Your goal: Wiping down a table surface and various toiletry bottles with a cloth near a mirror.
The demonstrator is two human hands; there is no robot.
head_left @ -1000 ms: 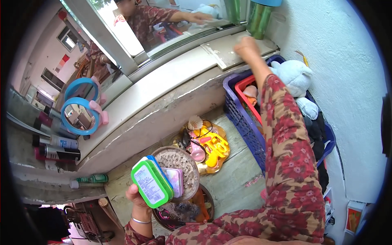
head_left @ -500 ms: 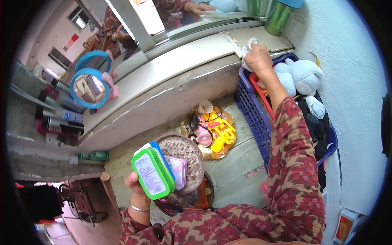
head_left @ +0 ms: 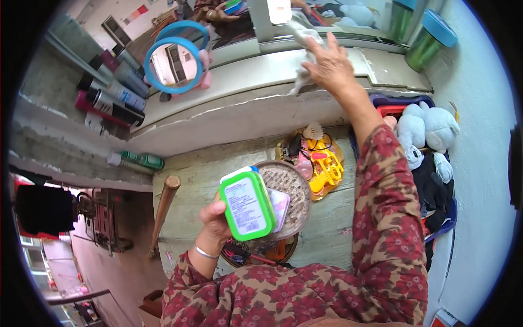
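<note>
My left hand (head_left: 213, 218) grips a small stack of flat plastic boxes. Uppermost is a green-rimmed box (head_left: 248, 204) with a white label; part of a blue-rimmed box (head_left: 239, 173) and a pale purple box (head_left: 279, 208) show behind it. Beyond them is a round brown dish (head_left: 297, 191) with a rough surface; whether my hand touches it is hidden. My right hand (head_left: 331, 64) is stretched over the pale window sill (head_left: 261, 70), holding a crumpled white cloth (head_left: 305, 49) against it, some fingers spread. The cloth is blurred by motion.
A blue-framed mirror (head_left: 174, 65) and several bottles (head_left: 117, 101) stand left. A green jar (head_left: 427, 46) is at the sill's right end. Below are yellow toys (head_left: 327, 169) and a crate (head_left: 449, 223) with clothes and plush toys (head_left: 438, 128). A wooden stick (head_left: 163, 212) lies left.
My right hand has moved left along the sill with the white cloth, from near the crate toward the middle, and its fingers have spread. My left hand keeps its boxes. The view has shifted.
</note>
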